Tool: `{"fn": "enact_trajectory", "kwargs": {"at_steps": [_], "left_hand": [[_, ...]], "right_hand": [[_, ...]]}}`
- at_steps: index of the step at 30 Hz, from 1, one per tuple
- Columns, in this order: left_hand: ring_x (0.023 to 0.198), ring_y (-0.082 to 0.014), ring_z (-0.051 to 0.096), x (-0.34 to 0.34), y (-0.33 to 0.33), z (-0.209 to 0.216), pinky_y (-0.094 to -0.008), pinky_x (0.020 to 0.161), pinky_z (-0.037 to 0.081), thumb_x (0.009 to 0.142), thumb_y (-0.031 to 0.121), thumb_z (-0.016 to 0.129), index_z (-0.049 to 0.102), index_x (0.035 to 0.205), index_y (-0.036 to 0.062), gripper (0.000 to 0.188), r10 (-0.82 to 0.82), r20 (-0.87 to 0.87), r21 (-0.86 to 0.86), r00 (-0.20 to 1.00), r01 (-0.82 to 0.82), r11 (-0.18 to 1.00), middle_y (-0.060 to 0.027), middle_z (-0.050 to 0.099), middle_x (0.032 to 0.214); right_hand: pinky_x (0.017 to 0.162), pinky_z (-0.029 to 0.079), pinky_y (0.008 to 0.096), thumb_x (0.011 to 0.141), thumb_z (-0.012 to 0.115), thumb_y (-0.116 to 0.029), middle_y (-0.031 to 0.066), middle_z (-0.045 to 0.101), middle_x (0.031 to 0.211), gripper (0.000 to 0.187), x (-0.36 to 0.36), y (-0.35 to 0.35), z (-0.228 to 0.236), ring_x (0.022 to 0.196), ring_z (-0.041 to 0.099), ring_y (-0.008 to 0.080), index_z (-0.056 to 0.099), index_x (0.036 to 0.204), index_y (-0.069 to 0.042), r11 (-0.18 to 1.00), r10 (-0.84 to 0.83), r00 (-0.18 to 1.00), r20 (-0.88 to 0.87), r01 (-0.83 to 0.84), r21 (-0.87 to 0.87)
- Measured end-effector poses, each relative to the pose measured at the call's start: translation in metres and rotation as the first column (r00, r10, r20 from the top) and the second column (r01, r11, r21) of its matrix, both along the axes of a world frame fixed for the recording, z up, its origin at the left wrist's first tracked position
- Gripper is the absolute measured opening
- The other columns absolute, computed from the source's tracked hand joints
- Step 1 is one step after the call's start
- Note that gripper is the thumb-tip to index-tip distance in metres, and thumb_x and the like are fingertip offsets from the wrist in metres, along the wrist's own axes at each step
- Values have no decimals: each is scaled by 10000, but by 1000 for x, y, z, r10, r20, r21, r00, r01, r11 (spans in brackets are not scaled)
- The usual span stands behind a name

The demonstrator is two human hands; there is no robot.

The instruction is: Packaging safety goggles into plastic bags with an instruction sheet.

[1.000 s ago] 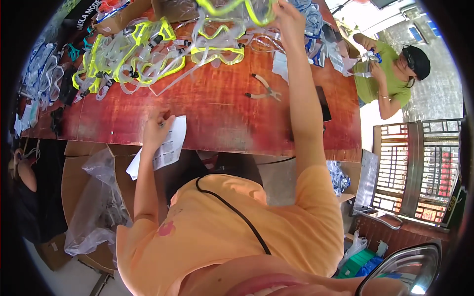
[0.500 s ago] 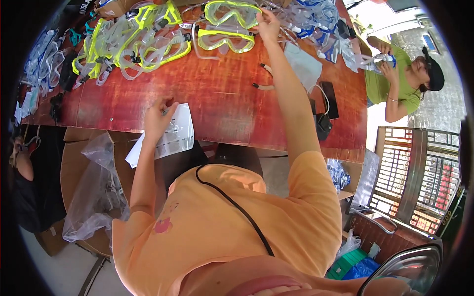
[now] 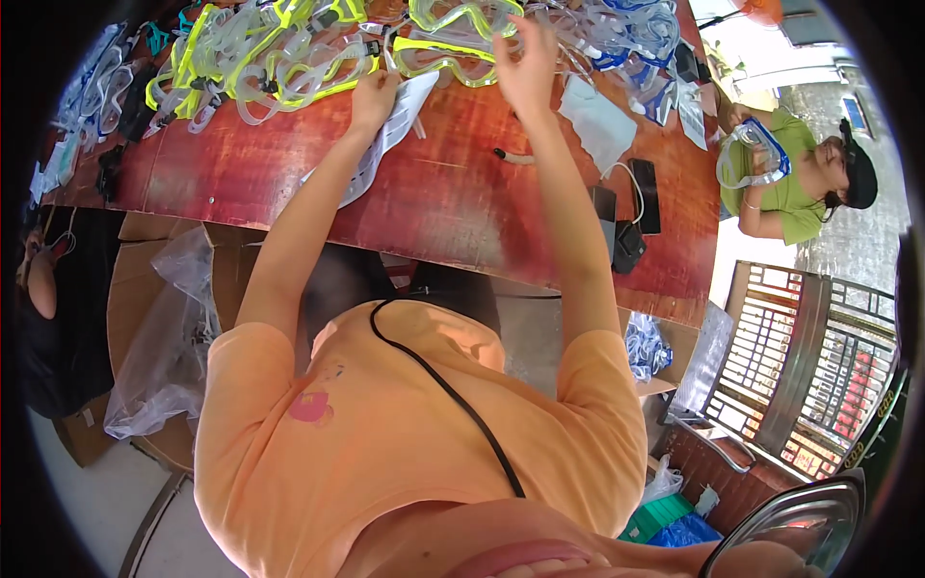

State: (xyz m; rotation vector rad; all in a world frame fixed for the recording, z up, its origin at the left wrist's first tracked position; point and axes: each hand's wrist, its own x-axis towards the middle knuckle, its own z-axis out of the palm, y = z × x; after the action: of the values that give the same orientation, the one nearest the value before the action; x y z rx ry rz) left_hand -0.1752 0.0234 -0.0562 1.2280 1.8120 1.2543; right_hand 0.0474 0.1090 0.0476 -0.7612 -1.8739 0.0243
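My left hand (image 3: 374,100) is closed on the edge of a white printed sheet (image 3: 398,127), which hangs down toward the table's near edge. Just beyond this hand lies a diving mask with a yellow frame (image 3: 445,64). A second yellow-framed mask (image 3: 453,15) sits directly behind it. My right hand (image 3: 528,69) is raised at the right ends of these two masks. Its fingers are apart and slightly blurred, with no held thing showing; whether a fingertip touches a mask is unclear.
More yellow masks with clear straps (image 3: 279,63) fill the far left of the red table (image 3: 434,193). Blue-framed masks (image 3: 626,39) pile up at far right. A pale cloth-like sheet (image 3: 597,120) and a black phone (image 3: 644,197) lie right. A co-worker (image 3: 795,178) handles a blue mask.
My left hand has moved away from me and rightward to the masks, carrying the sheet. The right hand has left the far mask's right end, fingers spreading. The co-worker's mask has turned.
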Motion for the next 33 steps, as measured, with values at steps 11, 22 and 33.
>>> {"fn": "enact_trajectory", "kwargs": {"at_steps": [11,22,33], "left_hand": [[735,-41,492,-59,-232,88,-214,639,390,974,166,556,634,922,26,168,61,301,-62,952,-44,997,40,554,805],[709,-91,553,-144,-504,51,-282,618,454,932,204,562,649,963,51,179,717,152,-408,680,-618,672,12,560,760],[888,-349,672,-120,-493,-27,-442,786,495,904,263,662,621,1048,-39,337,90,-476,-399,875,-306,864,-209,690,935]], "right_hand": [[1036,319,538,864,641,-531,155,448,1441,492,-38,-18,-30,1299,393,354,676,1197,-171,972,-140,929,341,195,-132],[914,383,508,883,583,-536,153,553,1253,540,-66,3,-43,1183,477,331,637,1123,-56,906,-285,874,393,379,-186],[785,502,312,911,685,-239,108,631,1040,291,-38,-32,7,981,600,201,631,1082,-10,988,-57,986,-158,33,-148]]}}
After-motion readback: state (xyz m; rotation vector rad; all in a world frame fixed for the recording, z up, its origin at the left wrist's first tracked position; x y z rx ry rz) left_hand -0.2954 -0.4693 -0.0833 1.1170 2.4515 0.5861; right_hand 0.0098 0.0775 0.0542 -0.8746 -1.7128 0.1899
